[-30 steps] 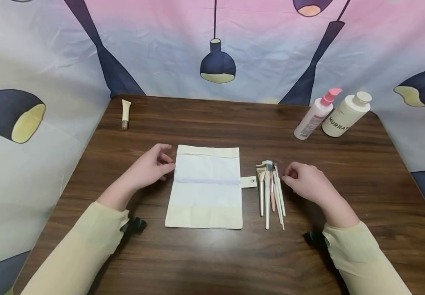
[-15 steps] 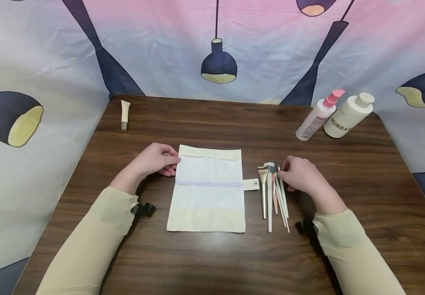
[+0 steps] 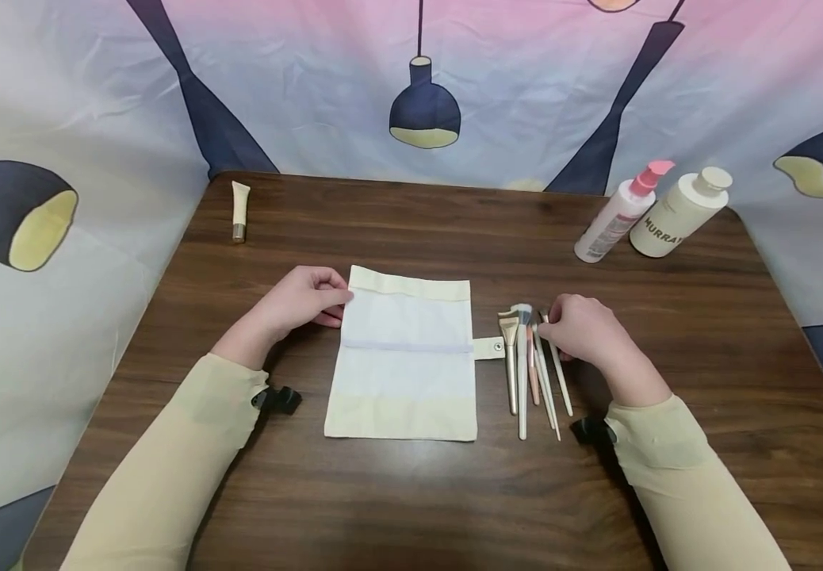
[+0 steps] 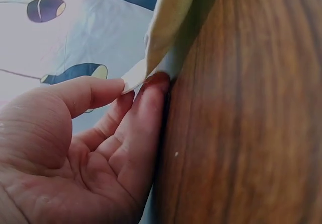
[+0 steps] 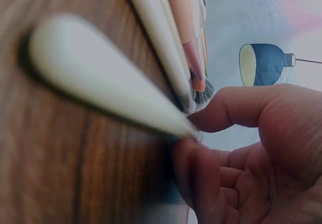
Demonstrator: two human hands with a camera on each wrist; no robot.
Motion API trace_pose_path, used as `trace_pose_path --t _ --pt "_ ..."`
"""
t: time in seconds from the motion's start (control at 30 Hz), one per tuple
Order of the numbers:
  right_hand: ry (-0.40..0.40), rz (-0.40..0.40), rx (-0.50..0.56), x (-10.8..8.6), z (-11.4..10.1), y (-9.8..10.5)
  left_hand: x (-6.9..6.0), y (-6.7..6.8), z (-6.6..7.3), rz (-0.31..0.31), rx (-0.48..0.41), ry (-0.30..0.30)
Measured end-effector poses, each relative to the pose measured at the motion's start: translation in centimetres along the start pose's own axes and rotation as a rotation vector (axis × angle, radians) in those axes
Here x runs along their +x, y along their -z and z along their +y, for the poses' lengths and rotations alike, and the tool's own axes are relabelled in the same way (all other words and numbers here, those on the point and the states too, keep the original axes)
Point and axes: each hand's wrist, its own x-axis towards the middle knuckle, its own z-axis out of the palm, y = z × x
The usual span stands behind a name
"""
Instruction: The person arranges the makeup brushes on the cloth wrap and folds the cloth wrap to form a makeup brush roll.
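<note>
An unrolled cream and white fabric brush roll (image 3: 403,373) lies flat in the middle of the table, its snap strap (image 3: 488,347) pointing right. At its upper left edge my left hand (image 3: 300,300) pinches the cloth (image 4: 168,22) between thumb and fingers, lifting it slightly in the left wrist view. Several makeup brushes (image 3: 522,381) lie side by side right of the strap. My right hand (image 3: 588,329) pinches the rightmost brush (image 3: 562,382) near its bristle end, which the fingers partly hide. Its pale handle (image 5: 95,73) rests close to the wood in the right wrist view.
A small cream tube (image 3: 239,210) lies at the back left of the wooden table (image 3: 397,507). A pink-topped pump bottle (image 3: 614,218) and a white lidded bottle (image 3: 679,214) stand at the back right. A printed cloth hangs behind.
My left hand has moved right onto the brush roll's edge and now pinches it. The right hand has come to the rightmost brush, which has shifted slightly away from the others.
</note>
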Motion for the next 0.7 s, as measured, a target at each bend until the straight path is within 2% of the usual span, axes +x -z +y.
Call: trace_pose_path --t 0.1,0.17,0.33,0.47,0.57,0.7 --pt "0.031 0.025 0.126 0.0 0.0 0.4 0.2 0.3 -0.2 -0.031 -0.054 0.022" --pt "0.054 0.021 0.276 0.1 0.1 0.7 0.3 0.4 -0.2 -0.05 -0.07 0.021" --pt "0.108 -0.015 0.665 0.6 0.0 1.1 0.5 0.3 -0.4 -0.049 -0.061 -0.003" --pt "0.157 -0.031 0.886 1.4 -1.2 1.1 0.5 0.2 -0.6 -0.044 -0.047 -0.007" --pt "0.167 -0.036 0.978 2.3 -2.4 1.0 0.5 0.1 -0.7 -0.041 -0.045 -0.007" --pt "0.146 -0.019 1.022 3.7 -4.0 0.5 0.3 0.0 -0.7 -0.024 -0.059 -0.011"
